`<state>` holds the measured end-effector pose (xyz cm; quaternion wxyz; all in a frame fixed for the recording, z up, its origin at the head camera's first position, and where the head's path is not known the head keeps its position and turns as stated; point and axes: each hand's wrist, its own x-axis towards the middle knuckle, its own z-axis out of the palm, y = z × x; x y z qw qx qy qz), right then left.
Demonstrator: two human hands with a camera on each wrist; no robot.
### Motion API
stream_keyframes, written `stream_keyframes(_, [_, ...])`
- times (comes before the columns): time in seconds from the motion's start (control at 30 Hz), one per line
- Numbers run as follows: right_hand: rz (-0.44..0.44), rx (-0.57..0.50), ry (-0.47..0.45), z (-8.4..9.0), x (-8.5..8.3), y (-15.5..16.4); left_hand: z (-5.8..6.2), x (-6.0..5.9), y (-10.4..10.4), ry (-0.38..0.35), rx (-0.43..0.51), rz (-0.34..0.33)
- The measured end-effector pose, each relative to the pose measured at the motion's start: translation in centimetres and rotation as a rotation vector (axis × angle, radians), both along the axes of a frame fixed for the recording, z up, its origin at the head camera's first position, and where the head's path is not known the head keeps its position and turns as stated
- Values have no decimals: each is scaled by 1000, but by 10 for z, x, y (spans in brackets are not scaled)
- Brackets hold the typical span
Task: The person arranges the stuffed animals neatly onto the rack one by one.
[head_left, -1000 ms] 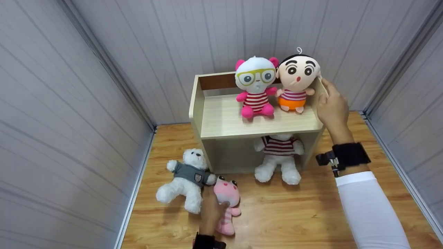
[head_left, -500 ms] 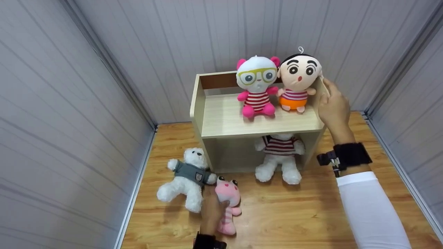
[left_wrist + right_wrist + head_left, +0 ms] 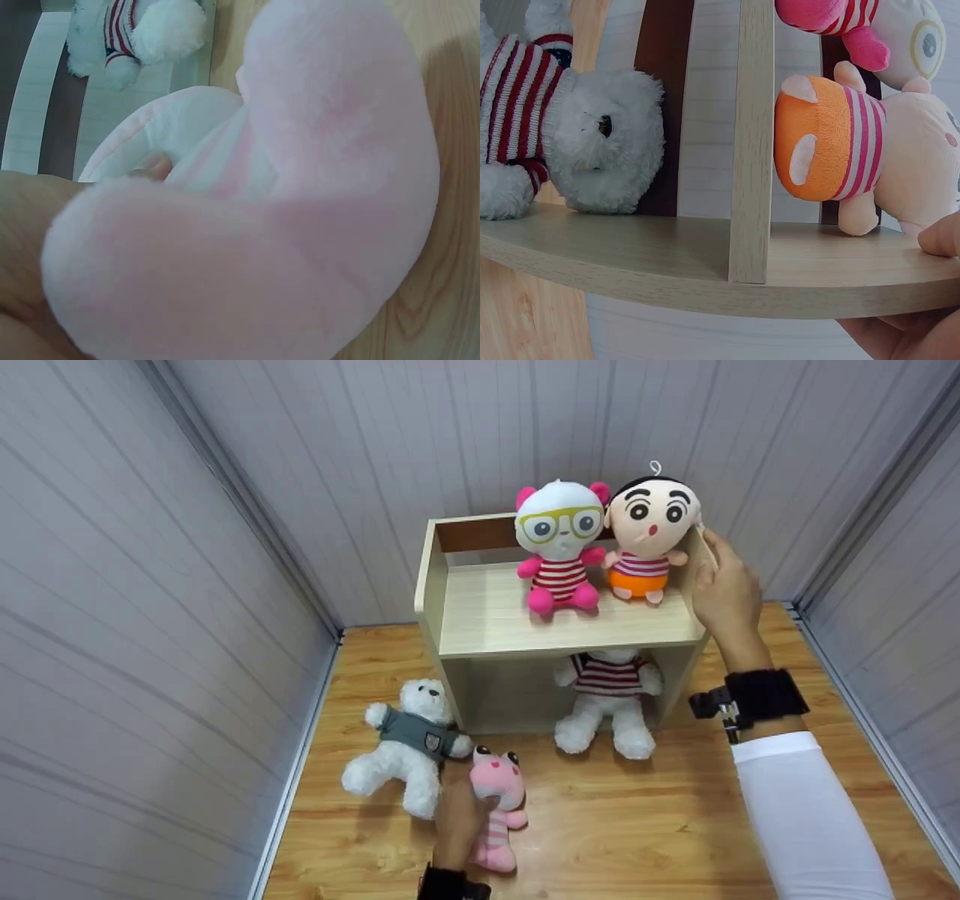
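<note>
A pink plush toy (image 3: 496, 802) lies on the wooden floor (image 3: 637, 825), and my left hand (image 3: 463, 814) grips its body from the left. It fills the left wrist view as the pink plush toy (image 3: 315, 187). My right hand (image 3: 712, 574) holds the right side panel of a small light-wood shelf unit (image 3: 487, 622), thumb inside. On its top shelf sit a white doll with glasses (image 3: 559, 544) and a round-faced doll in orange shorts (image 3: 649, 536). In the right wrist view my right hand (image 3: 930, 300) clasps the panel (image 3: 705, 255) beside the orange-shorts doll (image 3: 840, 146).
A white bear in a striped shirt (image 3: 606, 701) sits in the lower compartment, legs out on the floor. A white bear in a grey shirt (image 3: 409, 739) lies left of the shelf, touching the pink toy. Grey panel walls (image 3: 150, 585) close in on three sides.
</note>
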<state>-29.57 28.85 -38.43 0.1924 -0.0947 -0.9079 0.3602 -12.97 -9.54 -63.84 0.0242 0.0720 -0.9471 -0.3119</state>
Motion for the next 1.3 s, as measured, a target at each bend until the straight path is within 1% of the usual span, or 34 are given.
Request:
stream_keyframes(0.07, [2, -2, 7, 0, 0, 0, 1, -1, 0, -9, -1, 0])
stream_keyframes(0.17, [4, -9, 4, 1, 0, 0, 3, -1, 1, -16, 29, 7])
stream_keyframes(0.33, [-1, -14, -10, 1, 0, 1, 8, -3, 2, 5, 80, 9])
stream_keyframes(0.47, [-2, -19, -16, 0, 0, 1, 12, -4, 1, 63, 102, 5])
stream_keyframes(0.6, [-5, -17, -10, 0, -1, 1, 19, -3, 0, 127, 103, -13])
stream_keyframes(0.73, [-7, -18, -3, 0, -1, 0, 29, -2, -1, 152, 166, -30])
stream_keyframes(0.83, [-6, -15, 5, -1, -1, 0, 36, -3, 0, 176, 193, -33])
stream_keyframes(1.07, [1, -3, 32, -2, -1, 0, 51, -7, 2, 281, 153, -16])
stream_keyframes(1.2, [1, -8, 23, -2, 0, 1, 59, -8, 3, 340, 172, -12])
stream_keyframes(1.3, [5, -13, 7, -2, -1, 1, 64, -9, 3, 362, 185, 1])
